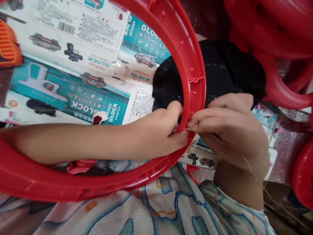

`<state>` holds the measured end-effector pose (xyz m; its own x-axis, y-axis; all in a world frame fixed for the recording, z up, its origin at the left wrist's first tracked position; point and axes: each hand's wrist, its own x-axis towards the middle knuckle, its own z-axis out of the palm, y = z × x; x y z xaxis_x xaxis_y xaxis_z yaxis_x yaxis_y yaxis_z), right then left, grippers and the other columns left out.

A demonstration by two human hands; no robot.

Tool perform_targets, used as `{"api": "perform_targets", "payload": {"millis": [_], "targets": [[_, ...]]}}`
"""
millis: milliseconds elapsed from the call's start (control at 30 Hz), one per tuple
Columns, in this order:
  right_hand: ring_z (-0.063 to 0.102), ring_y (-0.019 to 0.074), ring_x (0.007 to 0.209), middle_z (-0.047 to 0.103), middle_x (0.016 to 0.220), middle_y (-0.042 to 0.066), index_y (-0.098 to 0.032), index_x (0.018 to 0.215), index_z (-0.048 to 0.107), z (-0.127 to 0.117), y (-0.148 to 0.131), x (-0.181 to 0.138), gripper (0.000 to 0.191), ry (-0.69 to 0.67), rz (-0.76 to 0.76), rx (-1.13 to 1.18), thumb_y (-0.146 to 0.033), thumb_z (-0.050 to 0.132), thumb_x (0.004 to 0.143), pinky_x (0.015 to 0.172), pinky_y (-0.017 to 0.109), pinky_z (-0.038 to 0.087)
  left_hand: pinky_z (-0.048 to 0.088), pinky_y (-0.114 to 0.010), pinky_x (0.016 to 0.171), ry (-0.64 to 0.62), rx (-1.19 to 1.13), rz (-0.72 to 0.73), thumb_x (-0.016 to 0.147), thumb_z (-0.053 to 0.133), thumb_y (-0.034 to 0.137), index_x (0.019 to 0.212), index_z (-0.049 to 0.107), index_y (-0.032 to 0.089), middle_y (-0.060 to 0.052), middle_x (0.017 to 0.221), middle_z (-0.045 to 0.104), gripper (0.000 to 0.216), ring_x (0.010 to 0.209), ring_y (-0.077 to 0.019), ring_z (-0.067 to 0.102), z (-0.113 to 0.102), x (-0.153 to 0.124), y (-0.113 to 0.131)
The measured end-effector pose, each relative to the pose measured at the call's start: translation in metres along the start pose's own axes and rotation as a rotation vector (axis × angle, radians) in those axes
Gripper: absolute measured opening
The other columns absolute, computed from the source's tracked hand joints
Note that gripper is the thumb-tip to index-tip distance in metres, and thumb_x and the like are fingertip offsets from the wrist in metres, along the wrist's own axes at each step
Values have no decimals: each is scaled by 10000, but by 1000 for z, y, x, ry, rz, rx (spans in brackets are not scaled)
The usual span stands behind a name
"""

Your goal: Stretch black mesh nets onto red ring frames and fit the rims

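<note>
A big red plastic hoop (193, 58) fills the view, tilted over my lap. My left arm reaches through it, and my left hand (163, 130) pinches black mesh netting (225, 68) against the hoop's inner rim. From the outside, my right hand (232, 130) presses its fingertips together on the same spot of the rim, pinching the netting's edge. The netting bunches up behind the rim, partly hidden by it.
Printed toy-gun packaging sheets (80, 65) cover the surface beyond. More red hoops (276, 29) are stacked at the upper right and right edge. An orange plastic object (8, 45) sits at the far left. My patterned clothing (158, 209) fills the bottom.
</note>
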<state>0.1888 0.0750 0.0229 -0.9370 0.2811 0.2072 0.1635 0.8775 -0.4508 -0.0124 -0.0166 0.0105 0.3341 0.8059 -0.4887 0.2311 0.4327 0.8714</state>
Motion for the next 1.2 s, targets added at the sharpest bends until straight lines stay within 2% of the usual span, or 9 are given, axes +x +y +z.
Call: {"api": "perform_targets", "payload": {"millis": [133, 367, 567, 667, 800, 900, 1067, 1200], "targets": [[588, 194, 879, 753, 968, -66, -269, 935, 566, -2, -8, 4, 174, 12, -5, -65, -96, 584, 952, 788, 426, 363, 313, -250, 493, 4, 106, 26, 896, 549, 270, 942, 350, 248, 43, 675, 594, 206, 550, -145, 552, -1, 2, 0], [567, 197, 836, 752, 971, -54, -256, 824, 519, 0, -13, 8, 235, 6, 50, -44, -74, 612, 941, 760, 438, 330, 276, -275, 495, 32, 232, 74, 924, 526, 227, 936, 336, 241, 48, 635, 593, 191, 531, -154, 572, 2, 3, -1], [568, 198, 801, 735, 912, -60, -280, 914, 529, 6, -15, 9, 207, 37, 115, -13, -90, 593, 966, 749, 430, 364, 290, -272, 483, 57, 306, 45, 945, 526, 219, 983, 379, 211, 41, 646, 586, 153, 543, -160, 590, 2, 3, 2], [567, 195, 773, 715, 855, -60, -285, 914, 522, 9, -14, 10, 212, 42, 141, -5, -88, 582, 963, 743, 420, 374, 303, -265, 485, 59, 301, 20, 951, 545, 226, 964, 372, 218, 46, 644, 584, 174, 539, -154, 589, 2, 4, 4], [587, 198, 765, 679, 816, -29, -277, 906, 557, 14, -13, 11, 276, 112, 164, 23, -6, 585, 870, 732, 396, 392, 320, -267, 506, 60, 267, -7, 946, 566, 224, 914, 333, 242, 41, 668, 606, 236, 557, -152, 600, 0, 5, 4], [607, 196, 760, 680, 814, -27, -270, 912, 565, 15, -15, 11, 312, 159, 217, 39, 29, 607, 833, 744, 384, 411, 346, -270, 525, 37, 250, -27, 940, 556, 244, 920, 354, 240, 15, 720, 641, 203, 598, -164, 621, -2, 5, 3], [619, 175, 723, 671, 801, -41, -255, 935, 577, 10, -17, 11, 267, 131, 193, 16, -32, 698, 855, 750, 373, 388, 350, -279, 529, 34, 228, -34, 911, 541, 271, 923, 363, 245, 26, 694, 605, 181, 584, -168, 582, -1, 4, 1], [635, 181, 759, 692, 825, -46, -256, 963, 582, 7, -17, 13, 231, 127, 192, 36, -68, 694, 886, 727, 363, 385, 373, -289, 548, 61, 197, -47, 883, 557, 269, 994, 364, 238, -14, 788, 654, 225, 656, -195, 626, 5, 4, 0]]}}
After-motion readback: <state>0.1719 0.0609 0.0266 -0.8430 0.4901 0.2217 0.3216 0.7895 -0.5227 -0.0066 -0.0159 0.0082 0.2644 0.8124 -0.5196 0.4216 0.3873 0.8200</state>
